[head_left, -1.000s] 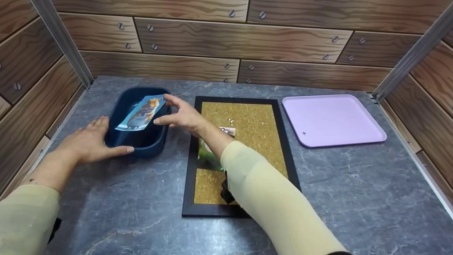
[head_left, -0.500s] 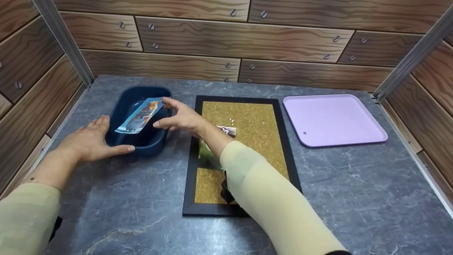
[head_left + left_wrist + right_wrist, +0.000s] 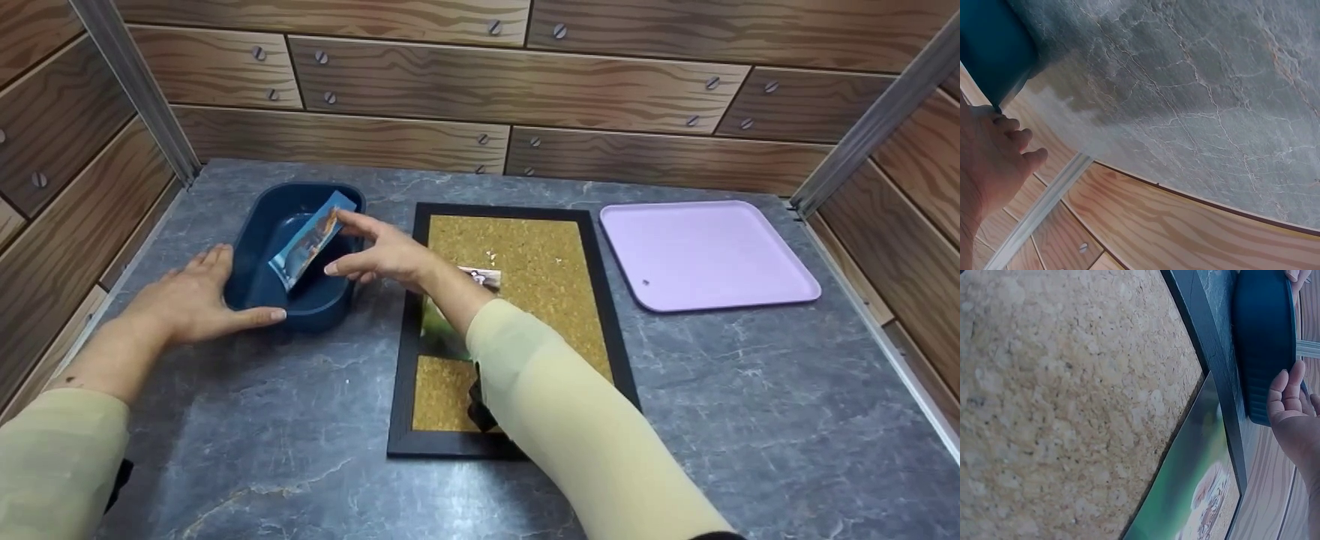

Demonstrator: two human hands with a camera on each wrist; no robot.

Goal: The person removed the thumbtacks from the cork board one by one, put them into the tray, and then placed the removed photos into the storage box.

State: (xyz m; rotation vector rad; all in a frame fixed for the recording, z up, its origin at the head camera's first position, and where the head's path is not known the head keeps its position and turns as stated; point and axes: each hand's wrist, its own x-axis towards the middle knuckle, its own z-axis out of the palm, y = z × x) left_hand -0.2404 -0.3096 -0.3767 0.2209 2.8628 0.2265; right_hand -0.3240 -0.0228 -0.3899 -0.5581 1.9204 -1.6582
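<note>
In the head view a colourful picture strip (image 3: 311, 238), blue with orange and grey figures, slants inside a dark blue tub (image 3: 255, 225). My right hand (image 3: 386, 251) reaches over the tub's right rim. Its index fingertip is at the strip's right edge, and the thumb is held apart from it. The right wrist view shows those fingers (image 3: 1286, 391) loosely extended by the tub wall. My left hand (image 3: 187, 296) rests on the tub's left side, its thumb laid along the near rim. In the left wrist view, that hand (image 3: 999, 152) touches the tub's edge.
A black-framed cork board (image 3: 544, 292) lies right of the tub, partly under my right forearm. On it is a green picture piece (image 3: 442, 330). A lilac tray (image 3: 712, 255) lies farther right on the grey marbled table (image 3: 270, 435). Wood-patterned walls surround the table.
The strip has tilted and turned, and its near end has shifted right and lower in the tub. My right index finger has dipped slightly left; my left hand stays almost still.
</note>
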